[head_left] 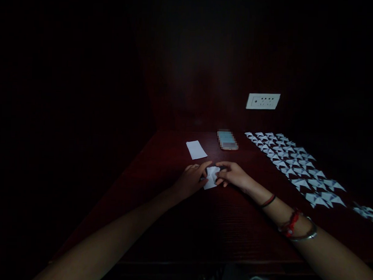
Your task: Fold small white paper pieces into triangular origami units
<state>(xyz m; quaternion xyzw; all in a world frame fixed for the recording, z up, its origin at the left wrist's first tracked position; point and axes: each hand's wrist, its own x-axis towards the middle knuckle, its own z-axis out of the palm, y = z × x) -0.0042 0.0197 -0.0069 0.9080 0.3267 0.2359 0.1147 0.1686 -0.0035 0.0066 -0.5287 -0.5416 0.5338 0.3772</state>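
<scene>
A small piece of white paper (211, 176), partly folded, lies on the dark red wooden table (202, 226) between my two hands. My left hand (191, 180) pinches its left edge, fingers curled, forefinger stretched over the top. My right hand (234, 175) grips the right edge with closed fingers. The right wrist wears a red thread, a dark band and a metal bangle. Part of the paper is hidden under my fingers.
A flat white paper slip (196, 149) lies behind my hands. A phone (227, 140) rests further back. Several folded white paper pieces (295, 164) lie in rows along the right side. A white wall socket (263, 101) sits on the dark back wall.
</scene>
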